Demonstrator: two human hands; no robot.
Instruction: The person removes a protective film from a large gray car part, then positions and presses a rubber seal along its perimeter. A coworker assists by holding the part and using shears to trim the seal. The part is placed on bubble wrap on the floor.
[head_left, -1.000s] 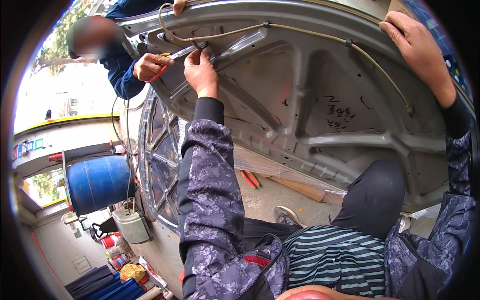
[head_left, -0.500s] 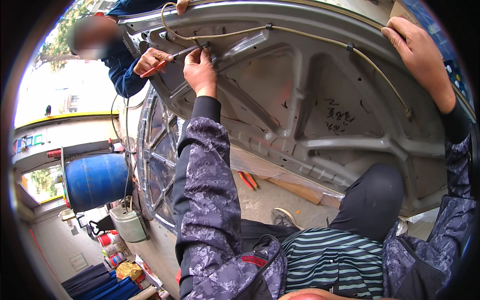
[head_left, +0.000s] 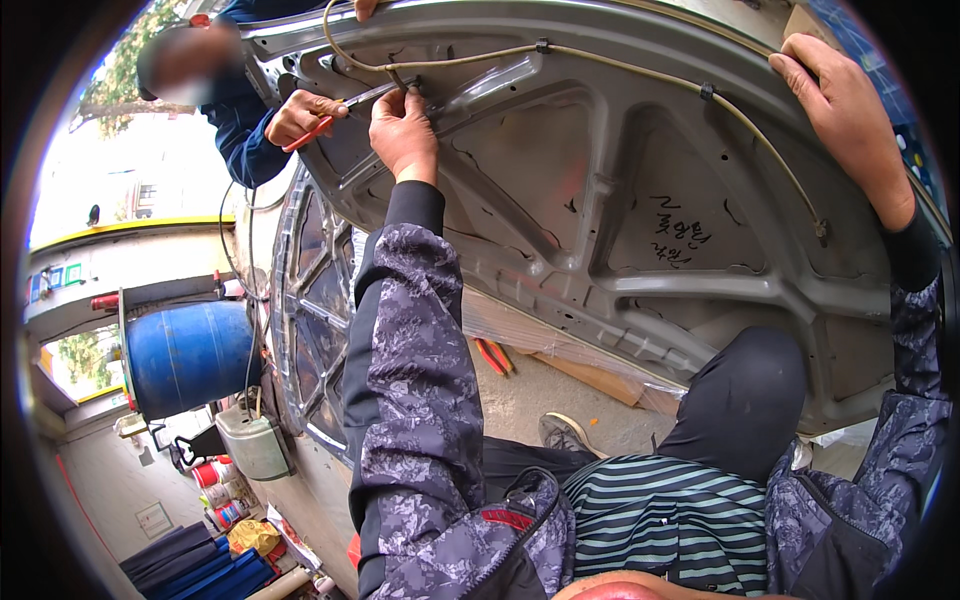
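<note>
A grey car hood (head_left: 540,150), its ribbed underside facing me, stands tilted in front of me. My right hand (head_left: 845,125) grips its far right edge, fingers curled over the rim. Toward its far left, my left hand (head_left: 405,140) is pinched at a small dark part under a thin beige hose (head_left: 620,62); what the fingertips hold is mostly hidden. Beside it, a co-worker's hand (head_left: 300,120) works red-handled pliers (head_left: 318,132), whose jaws reach close to my fingertips. Black clips (head_left: 707,91) carry the hose along the hood.
A second hood-like panel (head_left: 310,310) leans at the left, near a blue barrel (head_left: 190,355) and a greenish plastic canister (head_left: 255,440). Another red-handled tool (head_left: 493,357) lies on the floor below the hood. Several cans (head_left: 212,472) stand at the lower left.
The view has shifted slightly. My left hand stays pinched at the same spot, and the co-worker's pliers remain beside it. My right hand keeps its hold on the edge.
</note>
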